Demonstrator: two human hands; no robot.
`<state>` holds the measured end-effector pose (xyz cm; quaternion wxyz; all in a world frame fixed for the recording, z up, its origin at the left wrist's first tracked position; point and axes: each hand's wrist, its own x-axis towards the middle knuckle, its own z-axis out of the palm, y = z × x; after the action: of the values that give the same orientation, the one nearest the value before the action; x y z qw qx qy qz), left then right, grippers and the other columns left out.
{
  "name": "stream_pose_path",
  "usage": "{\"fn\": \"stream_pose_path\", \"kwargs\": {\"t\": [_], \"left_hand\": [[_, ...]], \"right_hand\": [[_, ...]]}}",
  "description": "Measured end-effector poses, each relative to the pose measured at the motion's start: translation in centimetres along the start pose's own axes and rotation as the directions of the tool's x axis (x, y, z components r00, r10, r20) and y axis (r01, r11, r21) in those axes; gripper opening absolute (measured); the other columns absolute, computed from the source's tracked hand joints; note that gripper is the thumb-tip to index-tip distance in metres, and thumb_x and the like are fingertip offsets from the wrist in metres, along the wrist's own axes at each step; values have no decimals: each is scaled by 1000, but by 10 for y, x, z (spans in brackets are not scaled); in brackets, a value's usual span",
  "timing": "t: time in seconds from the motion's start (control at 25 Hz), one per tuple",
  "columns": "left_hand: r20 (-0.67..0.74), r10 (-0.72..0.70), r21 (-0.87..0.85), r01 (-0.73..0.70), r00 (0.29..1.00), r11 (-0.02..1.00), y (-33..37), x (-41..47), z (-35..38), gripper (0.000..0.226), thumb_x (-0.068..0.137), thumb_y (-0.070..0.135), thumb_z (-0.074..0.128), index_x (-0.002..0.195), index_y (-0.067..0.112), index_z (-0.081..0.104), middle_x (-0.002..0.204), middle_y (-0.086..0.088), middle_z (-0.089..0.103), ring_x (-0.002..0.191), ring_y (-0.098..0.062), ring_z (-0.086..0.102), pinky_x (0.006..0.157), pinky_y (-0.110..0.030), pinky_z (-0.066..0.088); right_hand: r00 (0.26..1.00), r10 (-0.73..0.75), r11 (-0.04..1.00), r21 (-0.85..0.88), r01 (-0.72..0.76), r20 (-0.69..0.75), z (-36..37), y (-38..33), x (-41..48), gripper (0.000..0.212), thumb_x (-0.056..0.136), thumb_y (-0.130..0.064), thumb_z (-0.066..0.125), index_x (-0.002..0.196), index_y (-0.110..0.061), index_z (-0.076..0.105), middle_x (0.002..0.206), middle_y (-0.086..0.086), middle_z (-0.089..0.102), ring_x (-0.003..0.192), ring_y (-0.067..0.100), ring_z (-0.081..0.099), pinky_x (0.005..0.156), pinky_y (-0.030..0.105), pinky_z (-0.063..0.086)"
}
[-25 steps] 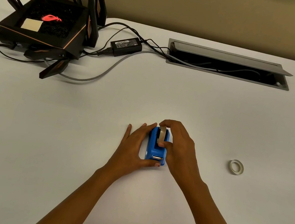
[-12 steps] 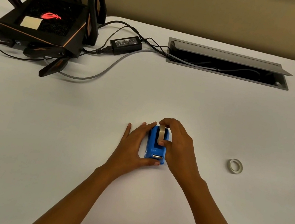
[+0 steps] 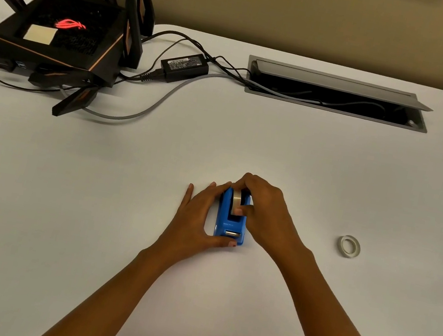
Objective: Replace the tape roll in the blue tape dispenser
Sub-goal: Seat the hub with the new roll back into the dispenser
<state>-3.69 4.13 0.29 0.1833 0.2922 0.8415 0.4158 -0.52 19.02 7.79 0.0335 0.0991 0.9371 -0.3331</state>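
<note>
The blue tape dispenser (image 3: 228, 222) stands on the white desk (image 3: 248, 143) near its middle, cutter end toward me. My left hand (image 3: 197, 217) holds its left side, thumb wrapped round the near end. A tape roll (image 3: 237, 200) sits upright in the dispenser's slot, and my right hand (image 3: 263, 210) pinches it between thumb and fingers from the right. A second, thin tape roll (image 3: 349, 246) lies flat on the desk to the right, apart from both hands.
A black router (image 3: 59, 41) with antennas stands at the back left, with a power adapter (image 3: 184, 67) and cables beside it. An open cable tray (image 3: 336, 96) is set into the desk at the back.
Both hands and the dispenser have stayed almost in place; the right hand's fingers have shifted slightly on the tape roll.
</note>
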Motion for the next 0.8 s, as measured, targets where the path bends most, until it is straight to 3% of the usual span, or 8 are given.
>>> {"fn": "stream_pose_path", "kwargs": {"t": [0.2, 0.32, 0.4, 0.52, 0.68, 0.8], "left_hand": [[-11, -6, 8, 6, 1000, 1000, 1, 0, 0, 93, 61, 59, 65, 137, 30, 18, 147, -1, 37, 140, -14, 25, 119, -41, -6], [-15, -8, 8, 8, 1000, 1000, 2, -1, 0, 93, 59, 65, 62, 135, 32, 18, 147, -1, 38, 140, -14, 26, 119, -40, -6], [-16, -12, 1, 12, 1000, 1000, 2, -1, 0, 88, 60, 64, 63, 130, 37, 16, 147, -1, 38, 140, -14, 26, 119, -40, -6], [-10, -19, -8, 19, 1000, 1000, 2, -1, -1, 83, 59, 65, 62, 124, 44, 16, 147, 0, 37, 140, -14, 24, 119, -40, -6], [-11, -12, -15, 12, 1000, 1000, 3, -2, -1, 84, 58, 67, 62, 124, 46, 13, 145, 6, 35, 140, -10, 20, 118, -37, -8], [-3, -19, -24, 19, 1000, 1000, 4, -2, -2, 88, 52, 85, 49, 123, 46, 14, 141, 13, 31, 137, -3, 18, 117, -35, -9]], "right_hand": [[1000, 11, 998, 69, -10, -17, 4, 1, -3, 21, 83, 1, 62, 102, -4, 54, 99, 16, 62, 81, 21, 56, 75, 23, 45], [1000, 14, 996, 86, -12, -25, 7, 0, -6, 26, 83, 4, 59, 108, -2, 52, 104, 18, 59, 89, 27, 57, 81, 33, 49], [995, -65, 996, 55, 69, -75, 9, -1, -8, 29, 81, 9, 56, 107, -2, 52, 104, 18, 57, 91, 30, 56, 79, 40, 49], [988, -109, 993, 32, 112, -105, 11, 0, -10, 34, 78, 12, 51, 107, -6, 51, 106, 14, 55, 92, 28, 55, 75, 33, 45], [997, -15, 985, 173, 28, -76, 14, -4, -14, 24, 76, -18, 45, 99, -21, 52, 100, 7, 57, 92, 29, 59, 79, 36, 51], [996, -30, 994, 100, 39, -87, 15, -6, -14, 34, 76, -17, 44, 108, -13, 53, 105, 11, 58, 91, 25, 59, 81, 37, 52]]}}
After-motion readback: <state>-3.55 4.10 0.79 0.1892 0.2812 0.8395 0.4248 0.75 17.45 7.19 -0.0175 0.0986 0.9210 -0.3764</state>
